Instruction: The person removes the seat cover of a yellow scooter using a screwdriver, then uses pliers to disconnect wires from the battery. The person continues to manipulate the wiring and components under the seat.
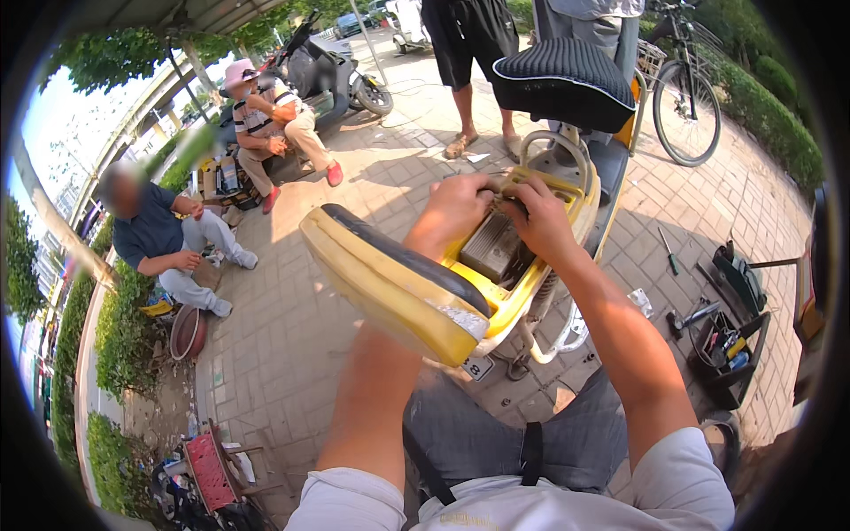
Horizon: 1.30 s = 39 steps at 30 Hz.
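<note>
A yellow scooter stands before me, its yellow-and-black seat tipped aside to the left. Under it lies an uncovered yellow compartment with a grey, ribbed box-like part inside. At the compartment's far end, my left hand has its fingers bent and pinched together. Close beside it, my right hand is closed too, thumb and fingers meeting near the left fingertips. What the fingers hold is too small and covered to make out. Beyond the hands rises a black ribbed saddle with white piping.
An open black toolbox, a hammer and a green-handled screwdriver lie on the paving at right. Two people sit at left, one near a reddish basin. Others stand behind the scooter. A bicycle is parked at far right.
</note>
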Tool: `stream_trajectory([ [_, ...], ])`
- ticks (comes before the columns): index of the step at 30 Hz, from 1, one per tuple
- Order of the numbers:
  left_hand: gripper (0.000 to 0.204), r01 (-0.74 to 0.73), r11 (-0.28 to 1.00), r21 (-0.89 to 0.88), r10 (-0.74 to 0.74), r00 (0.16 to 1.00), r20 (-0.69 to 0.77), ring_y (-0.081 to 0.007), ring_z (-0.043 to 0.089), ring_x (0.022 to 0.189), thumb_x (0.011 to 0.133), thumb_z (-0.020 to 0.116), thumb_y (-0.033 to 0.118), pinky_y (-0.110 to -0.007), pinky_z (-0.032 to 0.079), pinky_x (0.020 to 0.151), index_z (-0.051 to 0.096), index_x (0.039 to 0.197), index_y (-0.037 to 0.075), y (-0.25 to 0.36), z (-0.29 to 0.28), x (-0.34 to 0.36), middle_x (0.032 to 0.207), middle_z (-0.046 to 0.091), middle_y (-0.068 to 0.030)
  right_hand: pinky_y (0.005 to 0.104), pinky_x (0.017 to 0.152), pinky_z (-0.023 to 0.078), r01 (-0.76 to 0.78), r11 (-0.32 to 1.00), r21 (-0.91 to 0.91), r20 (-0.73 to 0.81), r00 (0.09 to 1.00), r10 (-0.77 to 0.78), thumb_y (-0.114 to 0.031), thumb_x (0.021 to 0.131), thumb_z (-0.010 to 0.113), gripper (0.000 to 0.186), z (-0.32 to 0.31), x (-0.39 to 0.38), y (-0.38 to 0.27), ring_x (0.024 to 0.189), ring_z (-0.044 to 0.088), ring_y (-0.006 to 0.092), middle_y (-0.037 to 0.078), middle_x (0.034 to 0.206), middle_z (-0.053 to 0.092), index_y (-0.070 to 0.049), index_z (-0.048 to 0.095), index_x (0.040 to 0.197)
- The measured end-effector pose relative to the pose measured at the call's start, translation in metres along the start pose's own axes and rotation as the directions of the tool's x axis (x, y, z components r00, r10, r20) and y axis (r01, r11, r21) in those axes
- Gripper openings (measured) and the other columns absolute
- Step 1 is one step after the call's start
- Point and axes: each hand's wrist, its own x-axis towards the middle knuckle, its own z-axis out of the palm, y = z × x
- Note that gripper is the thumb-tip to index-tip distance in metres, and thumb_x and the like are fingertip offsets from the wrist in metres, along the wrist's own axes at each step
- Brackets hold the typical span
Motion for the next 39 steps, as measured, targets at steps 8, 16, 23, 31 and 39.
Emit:
stream_trajectory([
  [8,0.017,-0.044,0.986,0.162,0.041,0.999,0.021,-0.0291,0.059,0.092,0.086,0.061,0.017,-0.038,0.044,0.083,0.068,0.097,0.007,0.006,-0.008,-0.004,0.091,0.066,-0.0133,0.0399,0.064,0.049,0.003,1.0,0.025,0.021,1.0,-0.004,-0.013,0.077,0.071,0.018,-0.001,0.0,0.004,0.076,0.06,0.0325,0.01,0.09,0.056,-0.008,0.06,0.09],
  [16,0.018,-0.09,0.964,0.251,0.087,0.996,0.026,-0.0292,0.06,0.085,0.085,0.063,0.015,-0.036,0.047,0.076,0.067,0.097,0.003,0.009,-0.01,-0.004,0.086,0.063,-0.0164,0.0376,0.065,0.05,0.032,0.999,-0.002,0.003,0.999,-0.032,-0.012,0.078,0.07,0.015,0.001,-0.001,0.006,0.076,0.06,0.0319,0.01,0.089,0.057,-0.005,0.063,0.089],
  [23,0.017,-0.047,0.967,0.249,0.044,0.999,0.019,-0.0297,0.06,0.082,0.086,0.062,0.015,-0.036,0.047,0.075,0.067,0.095,0.001,0.015,-0.01,-0.004,0.085,0.063,-0.017,0.0416,0.061,0.05,0.112,0.992,-0.054,0.004,0.994,-0.112,-0.02,0.081,0.066,0.014,0.004,-0.001,0.016,0.07,0.061,0.0324,0.01,0.086,0.057,-0.007,0.063,0.085],
  [31,0.026,-0.287,0.898,0.334,0.308,0.951,-0.01,-0.0275,0.06,0.077,0.084,0.065,0.02,-0.036,0.047,0.073,0.065,0.098,-0.002,0.004,-0.006,-0.004,0.083,0.064,-0.0155,0.0411,0.071,0.05,0.059,0.997,0.048,-0.026,0.998,-0.058,-0.012,0.08,0.065,0.014,-0.003,-0.001,0.011,0.082,0.06,0.0333,0.013,0.088,0.058,-0.003,0.061,0.09],
  [39,0.042,0.136,0.987,-0.091,-0.104,0.951,0.29,-0.0199,0.059,0.072,0.078,0.074,0.036,-0.031,0.047,0.069,0.065,0.096,0.0,0.015,-0.008,-0.001,0.081,0.065,-0.0088,0.0409,0.072,0.05,-0.003,0.988,0.155,0.125,0.992,-0.016,-0.017,0.084,0.061,0.016,-0.011,0.002,0.014,0.082,0.061,0.0361,0.016,0.088,0.064,-0.003,0.064,0.093],
])
